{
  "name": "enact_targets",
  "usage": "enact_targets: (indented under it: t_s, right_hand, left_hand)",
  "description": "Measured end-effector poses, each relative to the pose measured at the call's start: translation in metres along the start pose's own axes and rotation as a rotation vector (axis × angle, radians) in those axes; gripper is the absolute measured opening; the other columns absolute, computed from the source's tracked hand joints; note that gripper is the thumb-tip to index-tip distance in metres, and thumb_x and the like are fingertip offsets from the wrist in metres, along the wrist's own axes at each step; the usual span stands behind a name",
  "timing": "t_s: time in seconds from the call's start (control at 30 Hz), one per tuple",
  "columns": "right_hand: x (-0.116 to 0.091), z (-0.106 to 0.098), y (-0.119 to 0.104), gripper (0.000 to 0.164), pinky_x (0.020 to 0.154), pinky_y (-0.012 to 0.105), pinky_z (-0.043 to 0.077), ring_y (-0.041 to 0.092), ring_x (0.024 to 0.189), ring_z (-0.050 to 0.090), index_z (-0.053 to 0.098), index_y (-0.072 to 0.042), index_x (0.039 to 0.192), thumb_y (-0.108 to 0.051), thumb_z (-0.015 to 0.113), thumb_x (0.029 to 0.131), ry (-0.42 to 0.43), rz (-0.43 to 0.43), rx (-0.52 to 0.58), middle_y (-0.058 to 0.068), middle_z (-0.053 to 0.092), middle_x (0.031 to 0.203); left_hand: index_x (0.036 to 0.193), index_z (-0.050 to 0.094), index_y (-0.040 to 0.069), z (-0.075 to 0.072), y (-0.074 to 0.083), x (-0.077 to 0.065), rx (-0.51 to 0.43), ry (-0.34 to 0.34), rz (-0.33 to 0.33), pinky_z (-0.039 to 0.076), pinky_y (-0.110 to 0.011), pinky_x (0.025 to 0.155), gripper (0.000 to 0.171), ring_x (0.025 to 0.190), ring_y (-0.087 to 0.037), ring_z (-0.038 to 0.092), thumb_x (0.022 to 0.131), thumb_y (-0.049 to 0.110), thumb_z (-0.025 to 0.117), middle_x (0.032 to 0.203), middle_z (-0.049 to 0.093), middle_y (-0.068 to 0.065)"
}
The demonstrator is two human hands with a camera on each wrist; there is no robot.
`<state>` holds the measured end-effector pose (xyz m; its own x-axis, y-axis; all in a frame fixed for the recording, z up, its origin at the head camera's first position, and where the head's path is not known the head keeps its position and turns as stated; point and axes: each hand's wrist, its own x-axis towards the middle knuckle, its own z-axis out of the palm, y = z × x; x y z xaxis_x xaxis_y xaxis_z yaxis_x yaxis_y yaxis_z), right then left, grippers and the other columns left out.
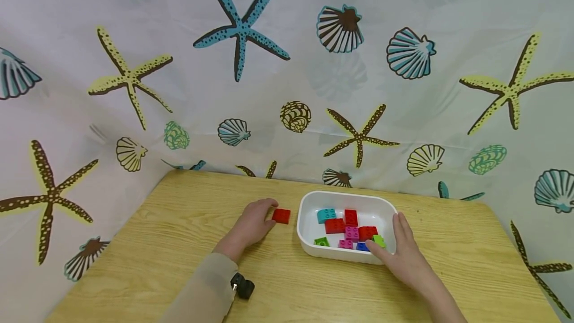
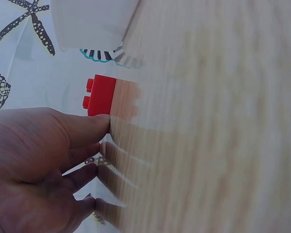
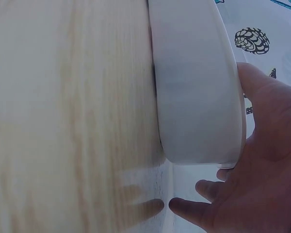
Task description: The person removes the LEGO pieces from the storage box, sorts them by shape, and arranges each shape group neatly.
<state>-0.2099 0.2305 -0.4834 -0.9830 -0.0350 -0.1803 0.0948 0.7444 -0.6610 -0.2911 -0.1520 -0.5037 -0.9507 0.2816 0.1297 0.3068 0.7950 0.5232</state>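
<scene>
A red toy building brick (image 1: pixel 281 216) lies on the wooden table, left of the white tray. My left hand (image 1: pixel 254 221) is at the brick's left side; in the left wrist view its thumb (image 2: pixel 87 130) comes right up to the studded red brick (image 2: pixel 102 94), its fingertips reaching down to the tabletop. The white tray (image 1: pixel 302 243) contains several red, pink, blue, teal and green bricks. At the tray's right end is my right hand (image 1: pixel 405 258), its thumb over the front rim and its fingers extended along the outside. The right wrist view shows the tray's outer wall (image 3: pixel 199 92) beside that hand.
The wooden table (image 1: pixel 179 243) reaches back to a hanging cloth (image 1: pixel 278 74) printed with starfish and shells. A small black device (image 1: pixel 242 285) is strapped to the left wrist, over a beige sleeve (image 1: pixel 202 288).
</scene>
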Motion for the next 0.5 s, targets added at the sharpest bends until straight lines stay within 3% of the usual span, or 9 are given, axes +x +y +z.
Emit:
enact_targets:
  t_s: [0.5]
  right_hand:
    - [-0.0003, 0.0010, 0.0008, 0.123, 0.120, 0.077, 0.025, 0.060, 0.162, 0.008, -0.005, 0.000, 0.174, -0.064, 0.070, 0.102, 0.008, 0.000, 0.003, 0.028, -0.011, 0.181]
  left_hand:
    - [0.144, 0.064, -0.004, 0.0047, -0.0066, 0.0019, -0.010, -0.008, 0.003, 0.043, -0.058, 0.121, 0.043, 0.142, -0.045, 0.057, 0.102, 0.001, 0.076, 0.147, 0.065, -0.023]
